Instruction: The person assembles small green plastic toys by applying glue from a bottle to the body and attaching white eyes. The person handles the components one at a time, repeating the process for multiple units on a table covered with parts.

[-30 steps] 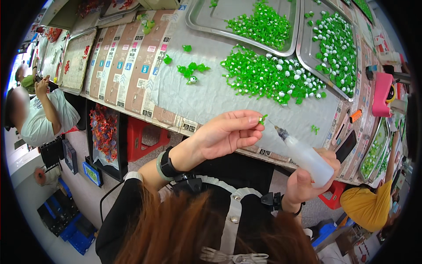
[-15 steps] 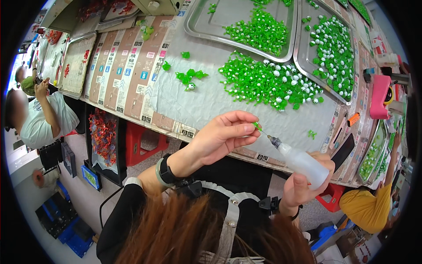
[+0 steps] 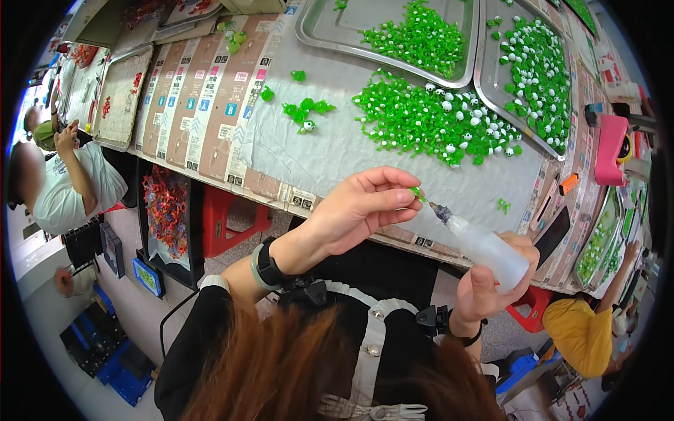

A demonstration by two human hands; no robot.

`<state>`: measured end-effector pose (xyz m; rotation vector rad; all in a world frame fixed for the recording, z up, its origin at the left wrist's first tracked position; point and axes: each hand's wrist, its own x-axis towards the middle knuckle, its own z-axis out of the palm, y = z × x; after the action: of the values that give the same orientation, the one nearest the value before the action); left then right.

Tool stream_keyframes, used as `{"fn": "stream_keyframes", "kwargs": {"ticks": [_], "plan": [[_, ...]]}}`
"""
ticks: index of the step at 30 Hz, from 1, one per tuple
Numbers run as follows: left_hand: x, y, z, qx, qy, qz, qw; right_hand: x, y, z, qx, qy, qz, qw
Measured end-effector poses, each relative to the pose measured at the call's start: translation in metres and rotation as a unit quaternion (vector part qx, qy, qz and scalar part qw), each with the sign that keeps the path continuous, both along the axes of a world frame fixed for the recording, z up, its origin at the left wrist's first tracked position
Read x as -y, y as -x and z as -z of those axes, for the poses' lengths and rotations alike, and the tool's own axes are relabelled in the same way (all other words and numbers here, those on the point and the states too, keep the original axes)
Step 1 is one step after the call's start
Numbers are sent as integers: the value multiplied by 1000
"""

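Note:
Between thumb and fingertips, my left hand (image 3: 368,210) pinches a small green plastic piece (image 3: 419,194). My right hand (image 3: 495,284) is wrapped round a translucent white squeeze bottle (image 3: 484,249) with a dark needle nozzle (image 3: 441,212). The bottle is tilted, its thin tip pointing at the green piece; whether they touch is too fine to tell. Beyond my hands, a heap of small green figures (image 3: 404,130), several with white ball-shaped heads, lies on a pale sheet (image 3: 295,151). One loose green figure (image 3: 503,205) lies apart, near the bottle.
Two metal trays (image 3: 337,31) (image 3: 489,91) of green pieces stand behind the heap. Loose green pieces (image 3: 307,111) lie to the left. On the right are an orange cutter (image 3: 569,184), a dark flat object (image 3: 552,235) and a pink tape dispenser (image 3: 609,151). Other people sit at both sides.
Both hands, still holding the green piece and the bottle, sit slightly farther right in the picture. The view has shifted a little; the heap and trays look unchanged.

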<state>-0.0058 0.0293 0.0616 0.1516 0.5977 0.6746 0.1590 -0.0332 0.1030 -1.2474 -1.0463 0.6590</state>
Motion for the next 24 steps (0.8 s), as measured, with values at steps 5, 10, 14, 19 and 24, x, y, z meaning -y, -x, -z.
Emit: {"fn": "stream_keyframes", "kwargs": {"ticks": [5,10,14,19,24], "plan": [[0,-1,2,-10,7,0,1000,1,-5,5,24,-13,10,1000],[-5,6,6,-19,-3,-26,999,-10,-51,8,-190,-57,105,974],[-7,8,11,-23,-9,-32,999,-40,-109,38,-11,61,164,985],[-8,4,9,-45,0,-28,999,-55,-150,76,128,165,167,964],[-7,7,13,-54,-8,-27,998,-43,-118,60,306,33,249,918]]}}
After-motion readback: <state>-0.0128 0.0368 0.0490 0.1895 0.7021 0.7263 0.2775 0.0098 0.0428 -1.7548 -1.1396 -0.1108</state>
